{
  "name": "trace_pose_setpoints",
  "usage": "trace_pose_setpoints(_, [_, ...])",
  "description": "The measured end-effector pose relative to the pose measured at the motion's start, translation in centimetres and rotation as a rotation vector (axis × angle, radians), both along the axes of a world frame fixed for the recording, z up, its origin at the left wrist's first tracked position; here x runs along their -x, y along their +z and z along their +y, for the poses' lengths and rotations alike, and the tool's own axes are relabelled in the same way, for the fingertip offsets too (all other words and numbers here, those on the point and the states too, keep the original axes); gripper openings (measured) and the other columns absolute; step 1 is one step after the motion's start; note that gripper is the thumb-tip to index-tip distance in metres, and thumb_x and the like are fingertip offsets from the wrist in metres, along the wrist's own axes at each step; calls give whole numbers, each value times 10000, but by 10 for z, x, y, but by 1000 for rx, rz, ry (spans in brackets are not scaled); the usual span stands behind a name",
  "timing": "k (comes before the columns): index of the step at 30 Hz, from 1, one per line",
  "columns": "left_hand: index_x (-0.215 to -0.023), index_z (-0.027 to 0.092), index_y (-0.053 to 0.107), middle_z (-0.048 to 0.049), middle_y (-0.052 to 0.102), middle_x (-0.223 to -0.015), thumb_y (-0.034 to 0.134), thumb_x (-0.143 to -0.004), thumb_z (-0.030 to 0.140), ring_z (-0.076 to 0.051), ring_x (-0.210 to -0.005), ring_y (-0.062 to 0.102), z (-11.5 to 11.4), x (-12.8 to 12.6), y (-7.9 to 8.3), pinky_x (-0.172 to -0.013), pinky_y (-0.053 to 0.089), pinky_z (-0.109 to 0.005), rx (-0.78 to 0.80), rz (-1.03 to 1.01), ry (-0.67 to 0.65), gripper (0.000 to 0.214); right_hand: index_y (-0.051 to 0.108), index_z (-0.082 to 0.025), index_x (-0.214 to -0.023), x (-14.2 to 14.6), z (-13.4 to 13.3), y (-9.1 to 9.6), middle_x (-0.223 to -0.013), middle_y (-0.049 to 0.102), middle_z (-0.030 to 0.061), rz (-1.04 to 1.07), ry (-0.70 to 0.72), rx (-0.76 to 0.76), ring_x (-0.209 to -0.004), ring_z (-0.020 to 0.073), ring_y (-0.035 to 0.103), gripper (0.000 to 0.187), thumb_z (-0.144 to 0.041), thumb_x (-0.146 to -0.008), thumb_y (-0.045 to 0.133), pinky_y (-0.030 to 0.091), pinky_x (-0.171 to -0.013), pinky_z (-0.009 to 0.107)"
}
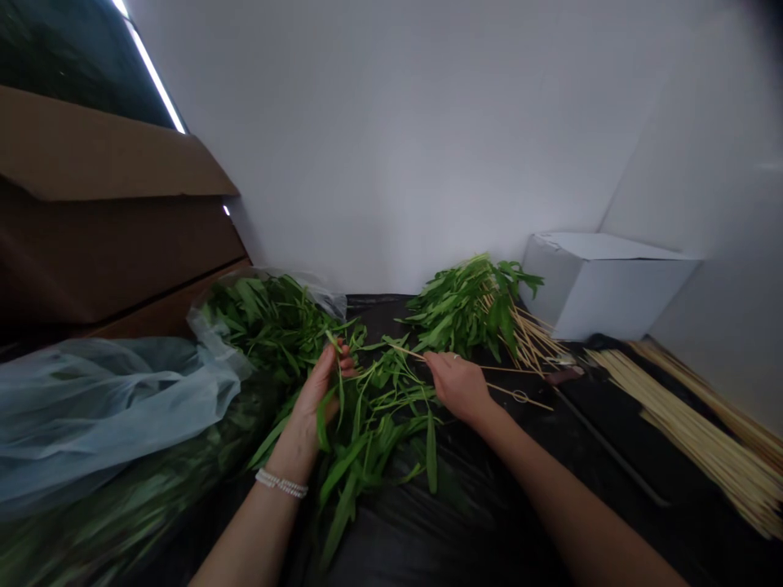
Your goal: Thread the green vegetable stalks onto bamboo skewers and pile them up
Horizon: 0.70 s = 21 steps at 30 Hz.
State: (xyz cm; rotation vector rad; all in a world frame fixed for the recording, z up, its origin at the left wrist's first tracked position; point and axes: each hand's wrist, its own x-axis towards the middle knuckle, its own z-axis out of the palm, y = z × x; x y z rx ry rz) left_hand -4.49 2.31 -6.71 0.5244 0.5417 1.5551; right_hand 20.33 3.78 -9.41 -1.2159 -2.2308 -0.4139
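My left hand (pixel 324 379), with a white beaded bracelet at its wrist, is closed on a green leafy stem (pixel 332 338) whose leaves hang below the fingers. In my right hand (pixel 457 386) is a thin bamboo skewer (pixel 407 352), its tip pointing left toward the left hand, apart from the stem. Loose leafy greens (pixel 373 432) lie between and below both hands. Behind the right hand, greens (pixel 456 306) are heaped on the ends of several skewers (pixel 531 334). Another skewer (pixel 519 397) lies just right of that hand.
An open plastic bag (pixel 116 408) of greens fills the left, beside a cardboard box (pixel 110 244). At right lie many bare bamboo sticks (pixel 691 424) and a dark rod (pixel 612 448). A white box (pixel 612 281) stands by the wall. Black plastic (pixel 465 522) covers the work surface.
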Motion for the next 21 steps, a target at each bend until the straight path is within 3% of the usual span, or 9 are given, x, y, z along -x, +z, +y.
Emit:
trace_pose_setpoints(3, [-965, 165, 690, -19, 680, -864, 697, -782, 168, -38, -573, 553, 2, -3, -3, -490, 466, -118, 56, 92, -17, 183, 609, -174, -1109, 1, -2, 0, -837, 646, 47, 5, 29, -33, -789, 164, 554, 269, -170, -928, 410, 338, -669, 265])
trace_pose_setpoints(9, [-1012, 164, 692, -27, 707, -909, 682, -742, 40, -67, -702, 649, 0, -6, -4, -664, 543, -148, 154, 210, -39, 298, 609, -155, -1133, 4, -4, 0, -835, 649, 52, 19, 72, -85, -779, 160, 560, 287, -157, -913, 425, 355, -680, 266])
trace_pose_setpoints(16, [-1002, 186, 712, -27, 723, -888, 719, -756, 169, -66, -587, 612, -1, -10, -4, -527, 507, -162, 181, 311, 31, 247, 603, -158, -1152, 6, -5, -2, -843, 646, 56, 10, 104, -98, -787, 162, 554, 305, -154, -904, 427, 363, -687, 268])
trace_pose_setpoints(21, [-1024, 185, 725, -48, 732, -1021, 785, -694, 253, -68, -627, 606, -4, -12, -2, -580, 494, -168, 130, 450, 117, 342, 603, -150, -1168, 8, -6, -1, -830, 645, 60, 11, 121, -124, -780, 169, 554, 319, -157, -913, 412, 363, -677, 273])
